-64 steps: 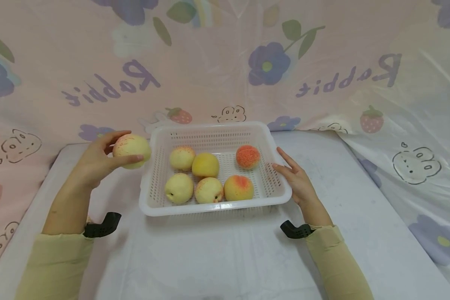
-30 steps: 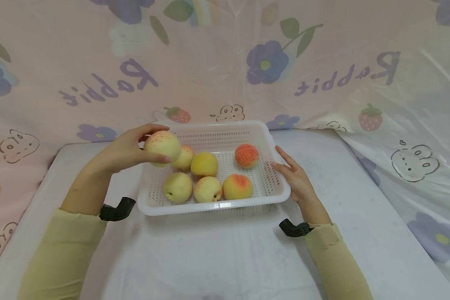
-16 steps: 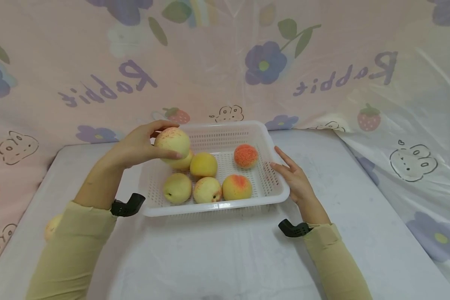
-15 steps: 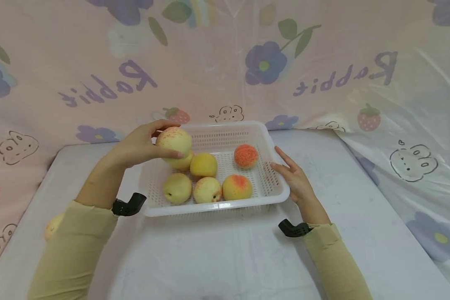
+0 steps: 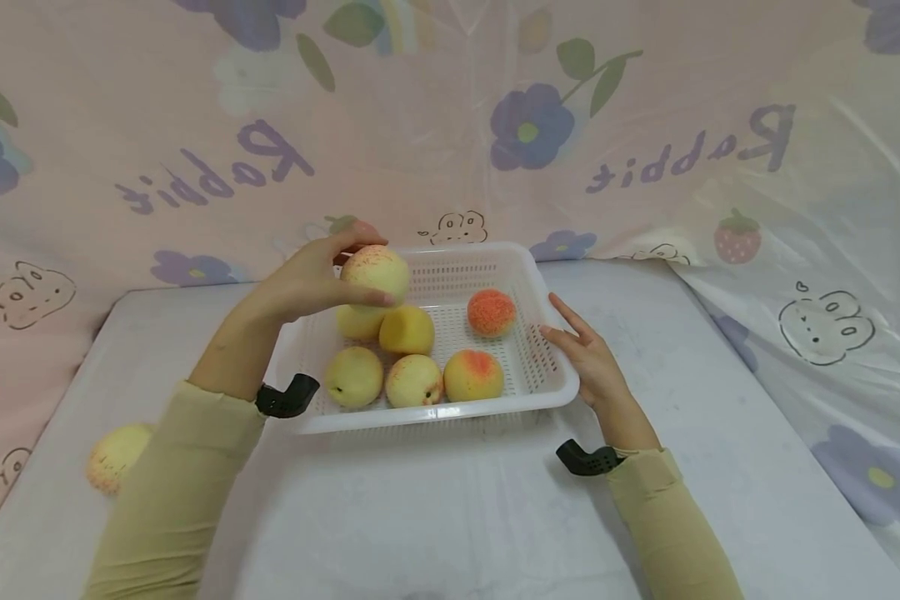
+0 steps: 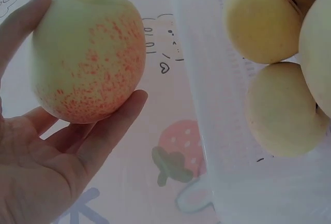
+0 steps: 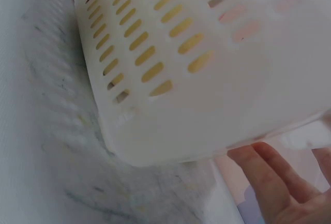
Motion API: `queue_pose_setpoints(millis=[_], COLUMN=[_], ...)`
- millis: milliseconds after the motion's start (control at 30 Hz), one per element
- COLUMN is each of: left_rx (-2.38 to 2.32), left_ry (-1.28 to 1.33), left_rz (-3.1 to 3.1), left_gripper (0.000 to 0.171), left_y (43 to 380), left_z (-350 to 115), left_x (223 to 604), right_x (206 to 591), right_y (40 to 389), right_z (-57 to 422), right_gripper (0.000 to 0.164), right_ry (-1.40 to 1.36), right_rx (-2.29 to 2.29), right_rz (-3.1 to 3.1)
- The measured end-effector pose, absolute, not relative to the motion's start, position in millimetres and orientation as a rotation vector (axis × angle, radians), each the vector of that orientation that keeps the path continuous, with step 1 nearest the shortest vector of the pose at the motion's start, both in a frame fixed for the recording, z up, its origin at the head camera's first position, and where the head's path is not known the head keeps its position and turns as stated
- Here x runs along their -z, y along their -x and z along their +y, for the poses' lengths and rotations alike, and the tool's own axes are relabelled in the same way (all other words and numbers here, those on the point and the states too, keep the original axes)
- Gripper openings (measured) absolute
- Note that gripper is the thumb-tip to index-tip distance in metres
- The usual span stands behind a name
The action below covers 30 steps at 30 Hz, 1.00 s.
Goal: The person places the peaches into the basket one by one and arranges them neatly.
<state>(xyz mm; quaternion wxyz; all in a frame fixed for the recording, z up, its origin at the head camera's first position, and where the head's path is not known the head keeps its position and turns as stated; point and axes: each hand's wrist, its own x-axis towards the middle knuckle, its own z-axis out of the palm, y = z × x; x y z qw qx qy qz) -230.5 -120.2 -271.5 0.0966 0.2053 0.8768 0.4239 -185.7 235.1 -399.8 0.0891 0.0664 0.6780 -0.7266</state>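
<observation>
My left hand [image 5: 318, 275] holds a pale yellow peach [image 5: 376, 273] flecked with red, thumb on its near side and fingers behind. This peach is above the back left of a white perforated plastic basket [image 5: 450, 414] and overlaps a pale peach [image 5: 358, 323] inside it. In the left wrist view the fingers curve round the held peach [image 6: 93, 58]. My right hand [image 5: 600, 362] holds the basket's right rim, thumb over the edge. The right wrist view shows its fingertips [image 7: 243, 157] right at the rim, beside the basket's slotted wall [image 7: 170, 125].
Also in the basket are a deep yellow peach [image 5: 407, 331], a red-orange peach [image 5: 491, 313], an orange-blushed peach [image 5: 473, 375] and two pale ones. Another peach [image 5: 117, 457] lies on the white table [image 5: 435, 508], partly behind the left sleeve. A printed curtain [image 5: 420, 125] hangs behind.
My left hand has carried the peach rightward from beside the basket to over its back left part. The peach on the table has come into view beside the left sleeve. My right hand stays put.
</observation>
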Motion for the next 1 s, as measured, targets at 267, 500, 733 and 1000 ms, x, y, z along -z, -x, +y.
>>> queue_pose_setpoints(millis=[267,500,733,1000], left_rx=[-1.243,-1.216,-1.196,-1.188], left_ry=[-0.640,-0.619,-0.551,-0.542], left_rz=[2.577,2.553,2.555,2.529], left_gripper=[0.073,0.077,0.078,0.075], left_y=[238.0,240.7,243.3,246.7], left_z=[-104.0,-87.5,-79.5,-72.5], left_x=[277.0,278.2,282.3,285.2], right_x=[399.4,399.6,399.8,401.2], right_y=[185.2,185.3,185.9,186.3], right_z=[235.6,235.8,235.1,235.9], right_gripper=[0.065,0.064,0.062,0.064], right_ry=[-0.202,-0.209,-0.200,-0.197], right_rx=[2.166,2.172,2.169,2.169], right_rz=[2.006,2.003,2.004,2.000])
